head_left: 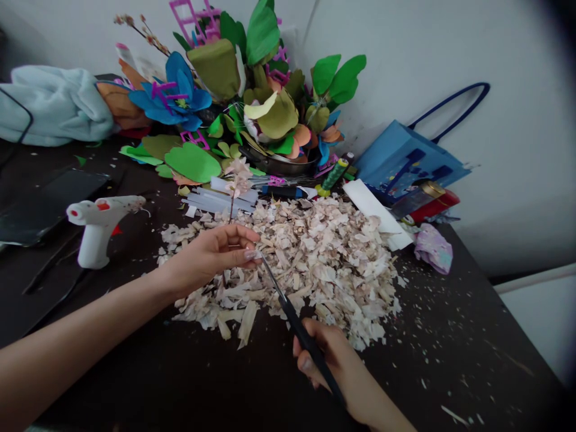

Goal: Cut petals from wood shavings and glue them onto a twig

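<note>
My left hand (225,249) is closed in a pinch over the pile, with a small pale flake (256,255) at the thumb and fingertip. A thin brown stem topped by a pale pink flower (238,177) runs behind this hand; whether the fingers grip it too I cannot tell. My right hand (326,360) is wrapped round a long black-handled tool with a narrow metal end (299,327), whose exact kind I cannot make out. Its tip meets the flake at the left fingertips. Beneath both lies a broad heap of dry cream-coloured scraps (324,252).
A white glue gun (96,228) stands at left near a black flat object (49,204). Behind the heap are clear glue sticks (220,201), a green thread spool (333,175) and a pan of coloured flowers and leaves (274,162). A blue bag (400,156) leans against the wall.
</note>
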### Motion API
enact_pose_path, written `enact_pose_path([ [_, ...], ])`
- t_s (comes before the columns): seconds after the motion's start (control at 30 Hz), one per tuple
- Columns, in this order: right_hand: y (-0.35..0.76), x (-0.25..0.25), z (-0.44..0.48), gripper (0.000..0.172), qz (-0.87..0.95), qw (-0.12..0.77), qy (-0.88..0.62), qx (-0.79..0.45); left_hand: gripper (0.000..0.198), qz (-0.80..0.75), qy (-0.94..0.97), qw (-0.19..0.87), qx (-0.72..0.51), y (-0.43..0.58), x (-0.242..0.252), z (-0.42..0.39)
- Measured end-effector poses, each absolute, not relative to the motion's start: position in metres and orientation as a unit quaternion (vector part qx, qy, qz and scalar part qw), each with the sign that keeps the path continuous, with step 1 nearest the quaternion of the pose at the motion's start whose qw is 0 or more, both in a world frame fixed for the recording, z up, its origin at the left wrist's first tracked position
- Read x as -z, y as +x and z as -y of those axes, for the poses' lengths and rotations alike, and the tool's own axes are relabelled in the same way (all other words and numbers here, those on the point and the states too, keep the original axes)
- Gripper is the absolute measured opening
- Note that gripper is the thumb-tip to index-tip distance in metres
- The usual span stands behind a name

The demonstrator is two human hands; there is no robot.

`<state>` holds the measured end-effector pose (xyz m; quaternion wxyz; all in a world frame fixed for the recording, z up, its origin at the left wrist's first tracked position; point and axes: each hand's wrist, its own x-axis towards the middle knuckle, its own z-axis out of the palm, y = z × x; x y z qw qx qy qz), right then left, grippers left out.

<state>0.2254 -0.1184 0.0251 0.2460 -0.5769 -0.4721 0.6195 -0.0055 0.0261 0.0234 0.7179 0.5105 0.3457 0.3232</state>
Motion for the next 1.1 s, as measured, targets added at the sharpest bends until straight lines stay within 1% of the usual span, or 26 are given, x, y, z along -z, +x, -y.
enact_pose_path([
  [0.17,0.224,-0.028,0.119,0.051,0.464,0.247,-0.573,-0.629,0.018,-0.330,0.508,0.734,-0.308,-0.007,-0.023,-0.028],
  [0.43,0.229,-0.021,0.121,0.040,0.481,0.235,-0.574,-0.620,0.020,-0.318,0.496,0.752,-0.296,-0.008,-0.027,-0.033],
  [0.8,0.229,-0.022,0.122,0.031,0.470,0.227,-0.585,-0.620,0.020,-0.303,0.494,0.768,-0.275,-0.012,-0.027,-0.038],
  [1.0,0.229,-0.020,0.122,0.030,0.470,0.230,-0.587,-0.618,0.022,-0.313,0.471,0.779,-0.273,-0.012,-0.029,-0.038],
  [1.1,0.230,-0.019,0.122,0.031,0.470,0.233,-0.587,-0.616,0.027,-0.315,0.458,0.786,-0.271,-0.011,-0.030,-0.036],
])
